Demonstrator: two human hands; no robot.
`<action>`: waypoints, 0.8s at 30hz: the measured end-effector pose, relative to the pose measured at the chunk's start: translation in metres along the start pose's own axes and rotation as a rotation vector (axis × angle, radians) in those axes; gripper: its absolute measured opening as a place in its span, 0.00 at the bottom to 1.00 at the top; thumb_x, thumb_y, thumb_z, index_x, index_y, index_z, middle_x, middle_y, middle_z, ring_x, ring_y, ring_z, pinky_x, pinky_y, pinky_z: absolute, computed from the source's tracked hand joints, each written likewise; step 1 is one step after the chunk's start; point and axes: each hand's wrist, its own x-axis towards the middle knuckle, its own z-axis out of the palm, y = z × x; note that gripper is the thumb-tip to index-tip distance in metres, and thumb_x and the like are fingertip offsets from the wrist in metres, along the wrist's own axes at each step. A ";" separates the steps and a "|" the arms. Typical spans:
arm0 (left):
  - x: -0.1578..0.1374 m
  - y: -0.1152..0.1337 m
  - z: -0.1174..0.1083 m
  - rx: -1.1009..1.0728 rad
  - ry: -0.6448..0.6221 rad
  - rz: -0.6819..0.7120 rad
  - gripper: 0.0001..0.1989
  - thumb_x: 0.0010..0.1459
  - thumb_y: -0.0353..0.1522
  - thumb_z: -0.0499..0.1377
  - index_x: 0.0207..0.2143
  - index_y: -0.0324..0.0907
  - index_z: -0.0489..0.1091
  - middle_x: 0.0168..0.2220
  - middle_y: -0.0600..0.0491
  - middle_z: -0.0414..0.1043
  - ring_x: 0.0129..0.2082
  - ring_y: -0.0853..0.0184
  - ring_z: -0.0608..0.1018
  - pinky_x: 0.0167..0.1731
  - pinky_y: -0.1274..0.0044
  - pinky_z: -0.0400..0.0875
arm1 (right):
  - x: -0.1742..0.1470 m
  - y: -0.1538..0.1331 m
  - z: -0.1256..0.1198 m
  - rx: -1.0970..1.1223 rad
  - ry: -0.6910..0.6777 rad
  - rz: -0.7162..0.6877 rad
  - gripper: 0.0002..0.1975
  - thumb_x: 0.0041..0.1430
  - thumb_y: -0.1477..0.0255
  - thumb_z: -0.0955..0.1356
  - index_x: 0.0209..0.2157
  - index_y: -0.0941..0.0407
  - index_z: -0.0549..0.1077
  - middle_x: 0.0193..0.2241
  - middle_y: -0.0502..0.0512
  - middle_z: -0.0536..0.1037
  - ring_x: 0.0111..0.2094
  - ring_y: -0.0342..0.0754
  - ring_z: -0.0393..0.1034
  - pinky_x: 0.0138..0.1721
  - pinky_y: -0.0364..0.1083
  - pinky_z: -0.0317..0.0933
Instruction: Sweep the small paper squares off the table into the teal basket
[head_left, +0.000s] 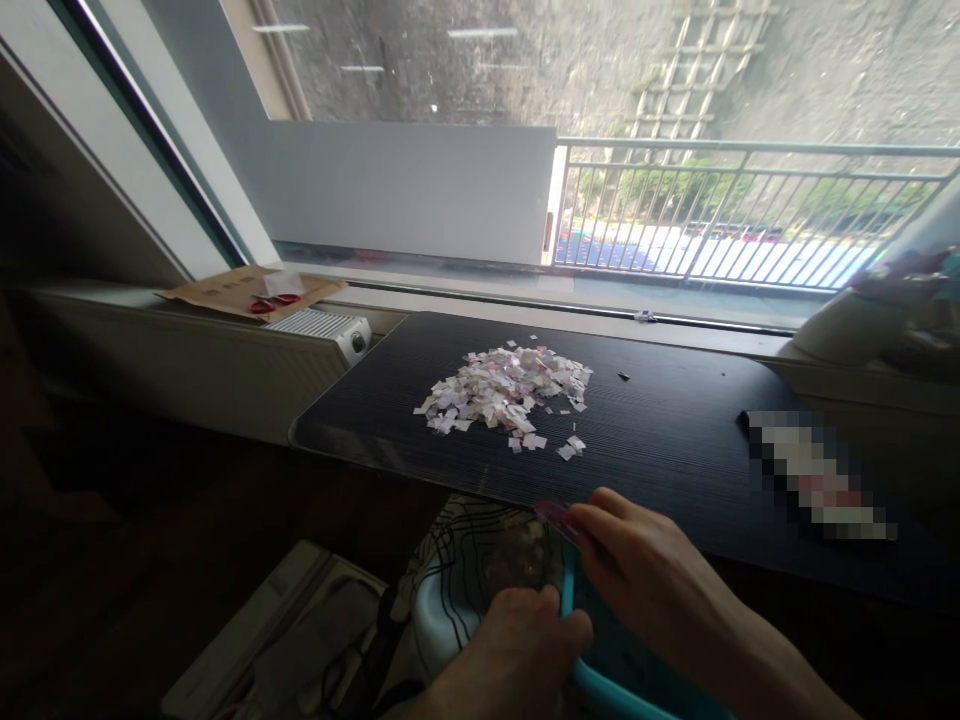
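Observation:
A loose heap of small, pale paper-like squares (502,385) lies on the dark tabletop (660,430), with a few strays around it. Just past the table's near edge, my right hand (652,560) is closed on a thin pinkish see-through piece (553,517); its exact kind is unclear. My left hand (517,640) is lower down, its fingers curled at the rim of a teal container (611,690). Beside that rim is something clear and crinkled (521,550), dim and hard to make out. The inside of the container is mostly dark.
Red-handled scissors (274,302) and a brown paper envelope (225,290) lie on the radiator (322,328) at left. A pixelated flat item (817,480) is on the table's right. A white box (285,620) stands low at left. The window ledge (480,300) runs behind the table.

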 end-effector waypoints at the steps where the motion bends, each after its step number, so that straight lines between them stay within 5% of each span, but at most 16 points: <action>1: 0.000 -0.001 0.000 0.000 -0.014 -0.005 0.10 0.52 0.30 0.58 0.39 0.43 0.66 0.38 0.48 0.70 0.37 0.55 0.75 0.35 0.69 0.70 | 0.000 -0.001 -0.001 0.005 0.002 -0.006 0.13 0.62 0.75 0.58 0.30 0.55 0.71 0.28 0.51 0.69 0.27 0.42 0.64 0.29 0.41 0.55; 7: -0.003 -0.007 0.003 0.018 -0.040 0.008 0.09 0.52 0.32 0.59 0.38 0.44 0.66 0.37 0.49 0.69 0.35 0.55 0.75 0.32 0.71 0.70 | 0.024 0.032 -0.013 -0.112 0.163 0.103 0.13 0.62 0.72 0.58 0.34 0.56 0.72 0.31 0.53 0.70 0.28 0.43 0.65 0.30 0.43 0.53; 24: -0.008 -0.020 0.018 0.017 0.019 0.010 0.08 0.53 0.31 0.59 0.37 0.44 0.65 0.36 0.50 0.69 0.33 0.58 0.75 0.29 0.74 0.68 | 0.019 0.041 -0.025 0.000 0.100 0.087 0.13 0.59 0.71 0.60 0.35 0.56 0.75 0.31 0.54 0.74 0.28 0.43 0.67 0.28 0.41 0.56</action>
